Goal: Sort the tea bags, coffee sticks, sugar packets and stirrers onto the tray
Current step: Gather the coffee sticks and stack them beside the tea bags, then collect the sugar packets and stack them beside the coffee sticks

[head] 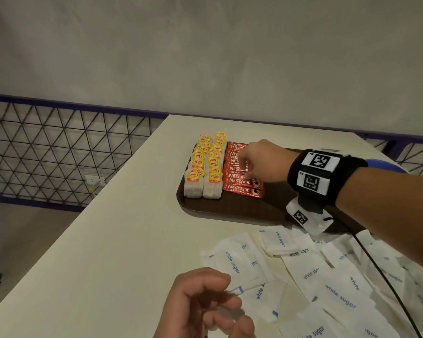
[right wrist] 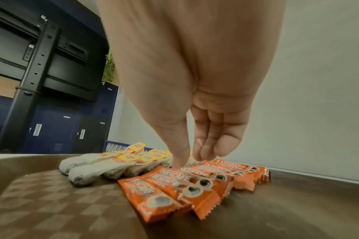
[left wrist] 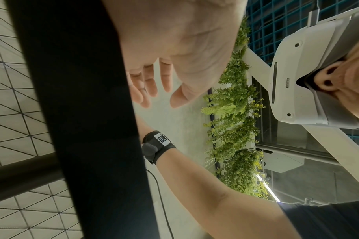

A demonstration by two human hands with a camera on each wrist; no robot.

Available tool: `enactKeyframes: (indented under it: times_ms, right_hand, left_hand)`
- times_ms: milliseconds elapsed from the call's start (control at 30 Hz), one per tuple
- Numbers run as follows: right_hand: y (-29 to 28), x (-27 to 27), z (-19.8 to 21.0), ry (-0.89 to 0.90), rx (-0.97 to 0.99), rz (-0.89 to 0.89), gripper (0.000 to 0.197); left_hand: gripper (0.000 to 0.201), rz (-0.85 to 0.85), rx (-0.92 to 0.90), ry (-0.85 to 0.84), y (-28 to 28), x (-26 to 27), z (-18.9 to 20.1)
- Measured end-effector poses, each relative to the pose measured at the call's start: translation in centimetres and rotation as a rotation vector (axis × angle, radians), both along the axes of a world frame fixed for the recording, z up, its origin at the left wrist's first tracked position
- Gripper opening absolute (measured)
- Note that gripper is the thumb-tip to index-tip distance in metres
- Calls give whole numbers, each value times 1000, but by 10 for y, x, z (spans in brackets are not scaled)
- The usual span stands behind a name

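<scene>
A brown tray on the white table carries two rows of yellow-tagged tea bags and, to their right, a row of red coffee sticks. My right hand hovers over the coffee sticks with its fingers pointing down. In the right wrist view the thumb tip of that hand touches a coffee stick beside the tea bags, and it grips nothing. White sugar packets lie scattered in front of the tray. My left hand floats palm up above them, empty, fingers relaxed. No stirrers show.
The table's left edge runs diagonally, with a wire mesh railing beyond it. A black cable trails from my right wrist across the sugar packets. A blue object is partly hidden behind the right wrist band.
</scene>
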State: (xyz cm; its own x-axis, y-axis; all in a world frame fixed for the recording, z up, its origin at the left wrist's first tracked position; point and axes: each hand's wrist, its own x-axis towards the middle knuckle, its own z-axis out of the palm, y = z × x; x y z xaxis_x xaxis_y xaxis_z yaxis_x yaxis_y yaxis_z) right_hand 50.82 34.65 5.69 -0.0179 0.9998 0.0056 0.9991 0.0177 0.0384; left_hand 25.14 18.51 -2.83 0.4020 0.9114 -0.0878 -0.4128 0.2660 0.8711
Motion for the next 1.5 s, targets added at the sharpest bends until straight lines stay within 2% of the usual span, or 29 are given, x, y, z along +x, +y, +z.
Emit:
enactKeyframes:
  times_ms: [33, 67, 100, 167, 233, 367, 567, 733, 1000, 1100, 1233, 1300, 1400, 1500]
  right_hand:
    - [-1, 0, 2, 5, 12, 7, 17]
    - [-3, 0, 4, 23, 9, 11, 13]
    - [-6, 0, 7, 51, -16, 15, 11]
    - [-12, -2, 10, 84, -111, 22, 18]
    - [-18, -5, 10, 70, -209, 21, 23]
    - [-22, -6, 3, 30, -255, -5, 27]
    - [-18, -6, 3, 64, -248, -61, 26]
    - [-11, -2, 2, 30, -208, -88, 25]
    - [-5, 3, 4, 1, -179, -81, 31]
    - [-21, -5, 14, 54, -141, -16, 31]
    - [-68, -41, 26, 237, -311, 170, 25]
    - [-89, -61, 25, 180, -387, 238, 37]
    - [-109, -78, 14, 3, -449, 255, 60]
    - [-125, -85, 7, -46, -427, 216, 53]
  left_hand:
    - [36, -55, -29, 2, 1, 2, -5]
    - [33, -58, 53, 32, 1, 1, -2]
    - [33, 17, 195, 42, -1, 2, -7]
    - [54, 130, 359, 114, -6, 1, -6]
    - [64, 158, 368, 105, -11, -2, -3]
    - [66, 141, 363, 99, -8, -7, 0]
    - [46, 166, 573, 136, -8, -8, -11]
    - [49, 167, 555, 154, -7, -8, -12]
    - [36, 231, 716, 160, -10, 2, -20]
    - [27, 306, 688, 155, -18, 7, -22]
    - [26, 411, 557, 130, -30, 9, -9]
    - [29, 412, 471, 118, -33, 6, -3]
    - [31, 388, 424, 146, -36, 2, 2]
    - [37, 368, 415, 222, -39, -1, 5]
